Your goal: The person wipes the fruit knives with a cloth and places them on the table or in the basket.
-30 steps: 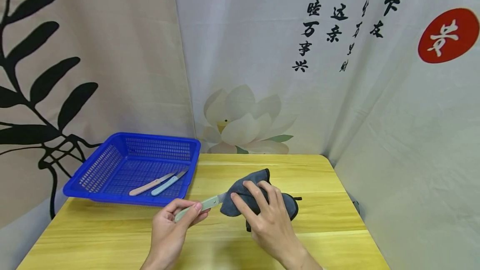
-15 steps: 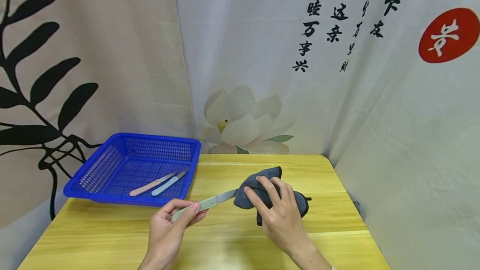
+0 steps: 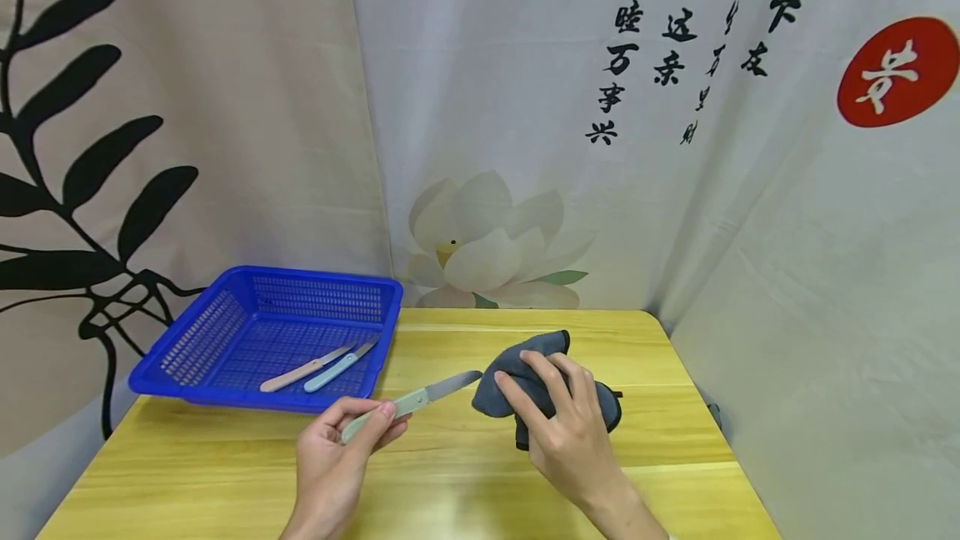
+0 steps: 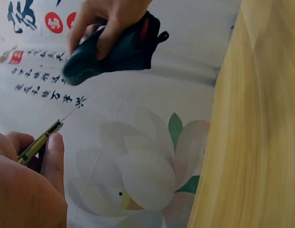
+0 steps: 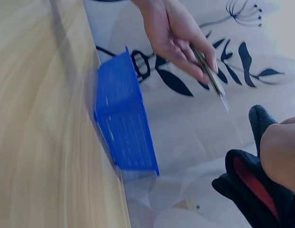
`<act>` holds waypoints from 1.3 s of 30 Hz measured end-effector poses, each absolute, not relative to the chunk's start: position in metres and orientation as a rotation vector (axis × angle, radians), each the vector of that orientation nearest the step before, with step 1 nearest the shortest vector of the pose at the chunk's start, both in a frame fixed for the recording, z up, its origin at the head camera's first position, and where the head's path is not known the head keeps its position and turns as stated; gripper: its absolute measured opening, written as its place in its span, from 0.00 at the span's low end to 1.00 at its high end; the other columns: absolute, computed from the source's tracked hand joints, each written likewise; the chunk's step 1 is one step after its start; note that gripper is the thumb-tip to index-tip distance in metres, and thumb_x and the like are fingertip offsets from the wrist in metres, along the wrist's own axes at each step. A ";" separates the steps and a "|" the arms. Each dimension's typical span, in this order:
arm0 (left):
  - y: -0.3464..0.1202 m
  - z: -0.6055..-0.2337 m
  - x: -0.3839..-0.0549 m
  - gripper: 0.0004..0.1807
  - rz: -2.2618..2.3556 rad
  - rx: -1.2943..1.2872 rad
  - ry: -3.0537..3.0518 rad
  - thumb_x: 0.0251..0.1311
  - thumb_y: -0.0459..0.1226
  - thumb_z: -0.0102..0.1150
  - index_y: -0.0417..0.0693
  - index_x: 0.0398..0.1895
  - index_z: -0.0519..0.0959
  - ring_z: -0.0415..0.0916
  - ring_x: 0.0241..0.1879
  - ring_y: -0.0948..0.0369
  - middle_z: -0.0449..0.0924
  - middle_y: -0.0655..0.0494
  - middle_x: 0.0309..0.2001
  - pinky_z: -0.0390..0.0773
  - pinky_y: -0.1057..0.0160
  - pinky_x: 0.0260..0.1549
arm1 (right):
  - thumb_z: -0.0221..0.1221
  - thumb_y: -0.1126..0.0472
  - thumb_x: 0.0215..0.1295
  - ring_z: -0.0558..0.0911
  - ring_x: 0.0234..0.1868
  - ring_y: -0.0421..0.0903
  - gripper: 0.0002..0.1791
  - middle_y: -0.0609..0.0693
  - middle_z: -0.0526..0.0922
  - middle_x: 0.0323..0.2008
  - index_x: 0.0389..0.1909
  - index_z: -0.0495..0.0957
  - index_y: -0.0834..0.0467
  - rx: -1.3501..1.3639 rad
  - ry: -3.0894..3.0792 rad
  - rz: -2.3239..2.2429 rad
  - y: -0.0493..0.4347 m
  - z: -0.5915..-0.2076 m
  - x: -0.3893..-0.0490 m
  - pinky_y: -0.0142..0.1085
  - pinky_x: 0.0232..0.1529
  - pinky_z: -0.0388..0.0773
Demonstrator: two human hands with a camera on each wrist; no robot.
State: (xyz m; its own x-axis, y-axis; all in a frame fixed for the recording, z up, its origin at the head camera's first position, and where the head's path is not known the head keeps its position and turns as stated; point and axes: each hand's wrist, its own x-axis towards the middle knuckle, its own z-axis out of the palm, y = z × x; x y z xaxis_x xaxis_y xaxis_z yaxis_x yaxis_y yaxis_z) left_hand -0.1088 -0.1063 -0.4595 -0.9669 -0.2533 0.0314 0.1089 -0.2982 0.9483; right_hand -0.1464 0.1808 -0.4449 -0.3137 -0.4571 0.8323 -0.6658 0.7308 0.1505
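Note:
My left hand pinches the pale green handle of a small knife, its blade pointing right and slightly up. To its right, my right hand grips a folded dark grey-blue cloth with black edging. The blade tip lies just beside the cloth's left end, with the whole blade in sight. In the left wrist view the knife and the cloth stand apart. The right wrist view also shows a gap between the knife and the cloth.
A blue plastic basket stands on the wooden table at the left. Inside it lie a pink-handled knife and a blue-handled knife. A printed curtain hangs behind the table.
The cloth and right hand have moved right, away from the knife. The blade, mostly covered by the cloth at first, has come out into view. The left hand has shifted slightly left.

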 end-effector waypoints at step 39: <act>-0.106 -0.459 -0.106 0.08 -2.325 0.062 -1.777 0.73 0.24 0.70 0.24 0.47 0.83 0.97 0.40 0.56 0.96 0.49 0.41 0.94 0.56 0.48 | 0.39 0.65 0.85 0.79 0.61 0.63 0.30 0.60 0.83 0.68 0.71 0.85 0.45 0.918 -2.082 0.195 0.172 -0.451 -0.144 0.59 0.55 0.83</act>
State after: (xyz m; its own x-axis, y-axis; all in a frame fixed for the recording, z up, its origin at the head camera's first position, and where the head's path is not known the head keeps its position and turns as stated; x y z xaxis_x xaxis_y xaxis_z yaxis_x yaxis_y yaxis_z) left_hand -0.1056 -0.1059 -0.4588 -0.9762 -0.1944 0.0962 0.1438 -0.2484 0.9579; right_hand -0.1436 0.1717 -0.4508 -0.3870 -0.5415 0.7463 -0.6706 0.7209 0.1752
